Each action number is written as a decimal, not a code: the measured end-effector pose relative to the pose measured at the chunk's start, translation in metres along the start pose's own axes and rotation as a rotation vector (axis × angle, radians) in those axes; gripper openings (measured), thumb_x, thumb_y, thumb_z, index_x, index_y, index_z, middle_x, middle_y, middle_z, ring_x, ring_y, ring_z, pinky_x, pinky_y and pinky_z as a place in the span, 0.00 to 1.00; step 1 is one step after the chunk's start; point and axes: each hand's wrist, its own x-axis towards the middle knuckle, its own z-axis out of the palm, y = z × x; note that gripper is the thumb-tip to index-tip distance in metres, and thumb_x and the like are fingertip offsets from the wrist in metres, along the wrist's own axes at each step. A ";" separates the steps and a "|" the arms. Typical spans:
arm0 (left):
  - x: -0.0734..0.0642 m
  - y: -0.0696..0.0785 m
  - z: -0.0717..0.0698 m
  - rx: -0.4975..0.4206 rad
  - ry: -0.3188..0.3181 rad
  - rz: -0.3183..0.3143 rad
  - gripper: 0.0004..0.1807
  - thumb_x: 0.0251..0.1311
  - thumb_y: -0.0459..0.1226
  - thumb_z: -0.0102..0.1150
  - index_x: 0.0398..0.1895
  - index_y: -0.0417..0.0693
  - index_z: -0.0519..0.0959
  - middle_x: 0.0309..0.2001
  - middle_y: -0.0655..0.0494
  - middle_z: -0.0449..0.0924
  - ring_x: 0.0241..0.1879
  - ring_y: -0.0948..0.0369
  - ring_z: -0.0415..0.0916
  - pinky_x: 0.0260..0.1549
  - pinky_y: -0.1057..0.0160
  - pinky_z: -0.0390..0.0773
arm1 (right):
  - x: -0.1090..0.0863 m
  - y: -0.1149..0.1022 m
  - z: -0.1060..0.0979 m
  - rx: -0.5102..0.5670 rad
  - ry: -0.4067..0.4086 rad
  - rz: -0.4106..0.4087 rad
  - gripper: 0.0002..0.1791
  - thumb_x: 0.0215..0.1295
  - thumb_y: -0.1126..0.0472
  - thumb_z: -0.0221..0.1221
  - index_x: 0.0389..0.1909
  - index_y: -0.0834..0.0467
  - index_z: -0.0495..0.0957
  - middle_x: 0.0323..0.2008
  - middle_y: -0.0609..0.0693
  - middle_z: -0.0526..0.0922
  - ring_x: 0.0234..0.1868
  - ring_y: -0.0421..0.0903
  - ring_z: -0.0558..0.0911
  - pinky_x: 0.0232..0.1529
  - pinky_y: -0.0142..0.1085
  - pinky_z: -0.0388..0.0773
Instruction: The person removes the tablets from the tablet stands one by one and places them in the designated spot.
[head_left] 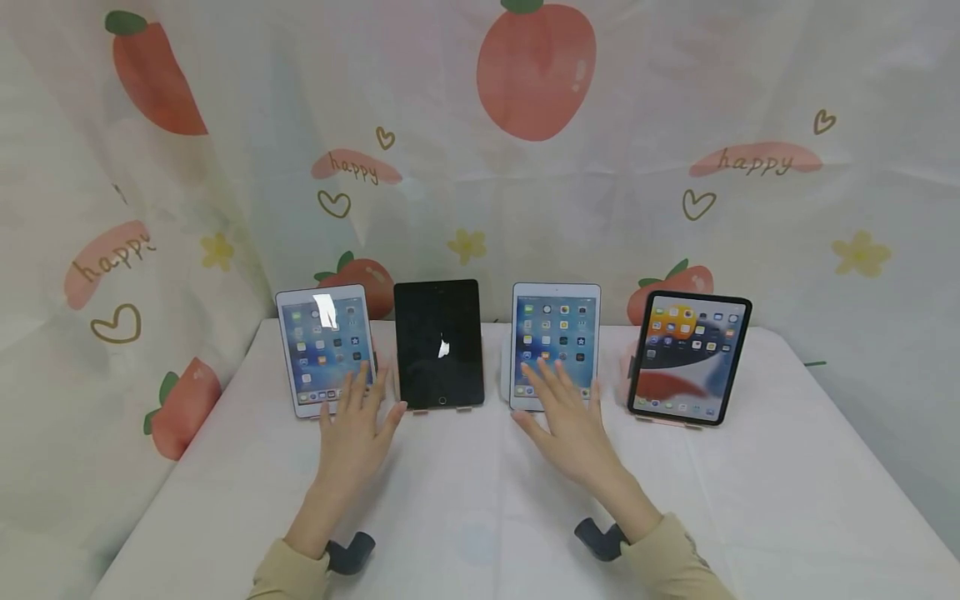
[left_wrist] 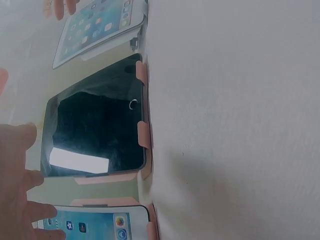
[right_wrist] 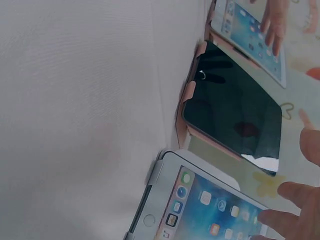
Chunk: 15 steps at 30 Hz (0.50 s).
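Two white tablets and two black ones lean on stands in a row. My left hand (head_left: 352, 437), fingers spread and straight, hovers before the leftmost white tablet (head_left: 303, 350), overlapping its lower right in the head view. Beside it stands a black tablet (head_left: 427, 342) with a dark screen and a home button. With fingers spread, my right hand (head_left: 573, 433) is in front of the other white tablet (head_left: 557, 312), its fingertips over the lower half of the lit screen. In the right wrist view, fingers (right_wrist: 290, 220) reach across that tablet's screen edge. Neither hand holds anything.
At the right end stands a black-framed tablet (head_left: 690, 358) with a lit home screen. Pink stand clips (left_wrist: 143, 134) hold the dark tablet's lower edge. A white cloth (head_left: 465, 517) covers the table, and a fruit-printed curtain (head_left: 540, 200) hangs behind and at the sides.
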 end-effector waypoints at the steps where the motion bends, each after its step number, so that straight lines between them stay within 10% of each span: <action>1: 0.000 -0.001 -0.001 -0.005 0.011 0.001 0.38 0.68 0.56 0.46 0.76 0.58 0.48 0.77 0.45 0.43 0.76 0.41 0.40 0.63 0.25 0.44 | 0.001 -0.002 0.001 -0.002 0.000 -0.003 0.38 0.67 0.40 0.52 0.74 0.46 0.53 0.76 0.54 0.52 0.77 0.59 0.47 0.68 0.69 0.28; 15: 0.004 -0.021 -0.011 -0.022 0.103 -0.010 0.36 0.69 0.52 0.46 0.76 0.50 0.50 0.76 0.40 0.47 0.74 0.39 0.44 0.62 0.26 0.51 | 0.018 -0.024 0.009 0.044 -0.002 -0.062 0.35 0.69 0.40 0.49 0.73 0.48 0.57 0.74 0.52 0.56 0.77 0.55 0.50 0.71 0.66 0.36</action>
